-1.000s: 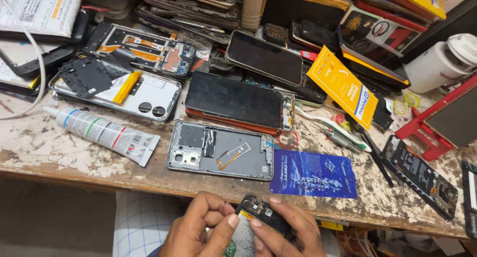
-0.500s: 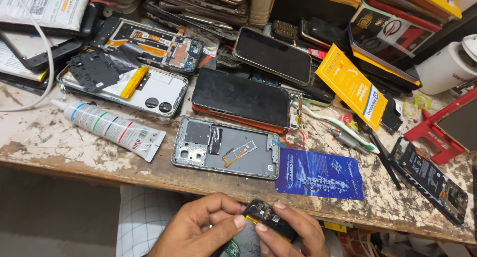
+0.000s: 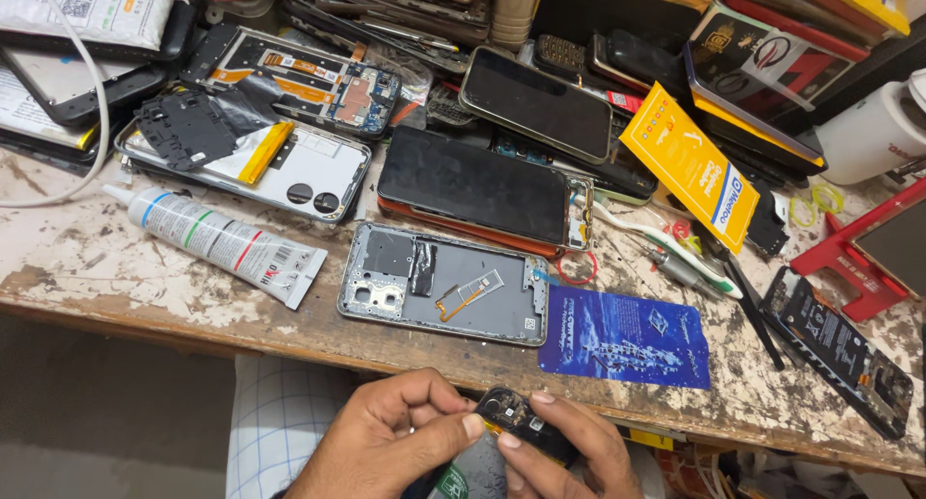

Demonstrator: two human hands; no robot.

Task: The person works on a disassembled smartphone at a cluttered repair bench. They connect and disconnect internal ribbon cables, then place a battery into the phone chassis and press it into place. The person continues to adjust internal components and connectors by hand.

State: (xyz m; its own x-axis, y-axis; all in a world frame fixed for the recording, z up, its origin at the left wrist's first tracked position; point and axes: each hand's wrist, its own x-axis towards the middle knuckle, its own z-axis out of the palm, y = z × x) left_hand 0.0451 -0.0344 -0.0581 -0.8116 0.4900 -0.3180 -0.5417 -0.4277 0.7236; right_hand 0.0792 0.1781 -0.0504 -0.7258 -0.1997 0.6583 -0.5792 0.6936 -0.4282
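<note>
Cluttered desk (image 3: 116, 268) unchanged, I see both hands, left hand (image 3: 391, 441) and right hand (image 3: 569, 451), still pinched together on the small black phone module (image 3: 516, 417) below the desk edge, now slightly lower.

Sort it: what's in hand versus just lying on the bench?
In hand: small black phone board, pinched by left hand and right hand.
Lying about: grey phone frame, glue tube, blue packet, yellow packet, black-screened phone.
</note>
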